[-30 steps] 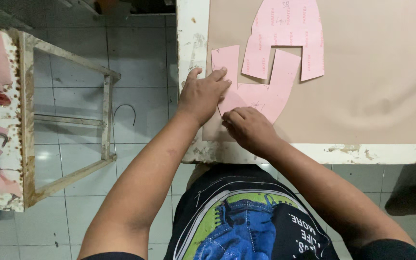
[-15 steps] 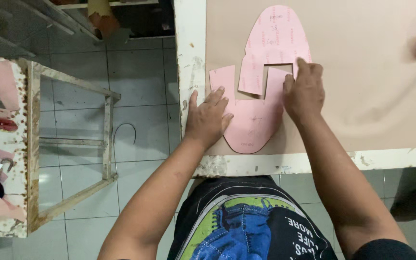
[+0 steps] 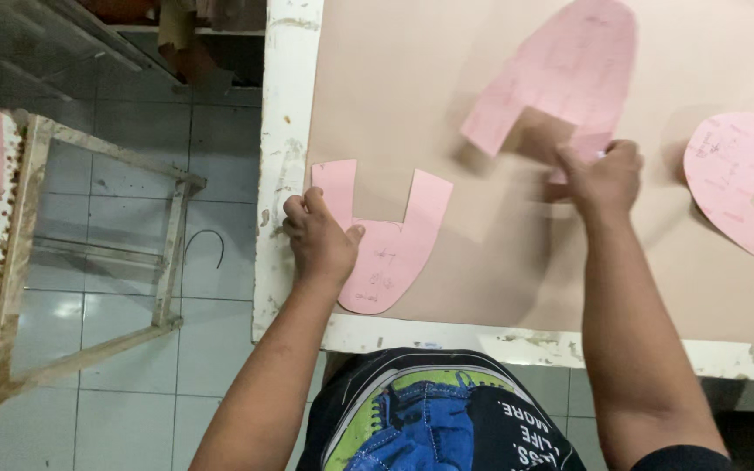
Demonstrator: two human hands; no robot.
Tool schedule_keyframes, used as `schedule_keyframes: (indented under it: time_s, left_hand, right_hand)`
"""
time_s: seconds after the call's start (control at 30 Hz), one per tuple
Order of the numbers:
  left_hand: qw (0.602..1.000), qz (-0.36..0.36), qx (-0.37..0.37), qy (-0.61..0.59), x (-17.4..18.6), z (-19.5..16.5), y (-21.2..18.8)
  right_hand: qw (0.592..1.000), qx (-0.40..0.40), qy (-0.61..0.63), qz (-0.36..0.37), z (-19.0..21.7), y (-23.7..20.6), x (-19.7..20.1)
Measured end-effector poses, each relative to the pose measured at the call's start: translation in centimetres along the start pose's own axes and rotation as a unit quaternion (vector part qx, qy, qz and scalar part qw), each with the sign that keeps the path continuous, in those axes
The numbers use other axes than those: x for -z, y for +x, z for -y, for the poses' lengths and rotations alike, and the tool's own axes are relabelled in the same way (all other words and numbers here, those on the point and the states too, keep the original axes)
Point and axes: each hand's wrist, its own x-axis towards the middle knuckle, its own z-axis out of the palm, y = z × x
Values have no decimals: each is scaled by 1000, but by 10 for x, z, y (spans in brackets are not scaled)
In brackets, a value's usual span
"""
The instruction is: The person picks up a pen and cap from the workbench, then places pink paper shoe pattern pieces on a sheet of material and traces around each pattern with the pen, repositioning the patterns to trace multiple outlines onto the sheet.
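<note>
The left hand (image 3: 320, 244) lies flat, fingers spread and pressing, on the left arm of a pink U-shaped pattern piece (image 3: 386, 249) that rests near the front left corner of the tan-covered table (image 3: 290, 105), close to its white painted left edge. The right hand (image 3: 604, 179) is raised toward the middle of the surface with fingers pinched narrow on the lower edge of a second, larger pink pattern piece (image 3: 565, 74); that piece is blurred, so whether it is fully lifted or partly dragging on the tan sheet cannot be told. A third pink cutout (image 3: 739, 174) lies flat near the right edge, well apart from both hands. To do this step well, the pressing hand should probably keep even weight on the lying piece so it does not slide toward the table edge, while the pinching hand holds the thin card near a notch corner without creasing it and keeps it level, since such stock likely bends or flutters easily. Off the table, a wooden frame (image 3: 89, 262) stands on the tiled floor (image 3: 220, 366) to the left.
</note>
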Motion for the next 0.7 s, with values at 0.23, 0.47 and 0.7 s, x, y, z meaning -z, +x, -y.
schedule_keyframes:
  time_s: [0.23,0.47,0.7]
  left_hand:
    - [990,-54,10,-129,-4,1,9]
    - [832,69,-187,-518,37,6,-5]
    - [836,30,-457,-304,57,-6,5]
  right_hand:
    - [993,55,104,26,-48,21,43]
    - [733,-146,492,446,-7,-77,21]
    - [699,-103,589,392,27,-88,26]
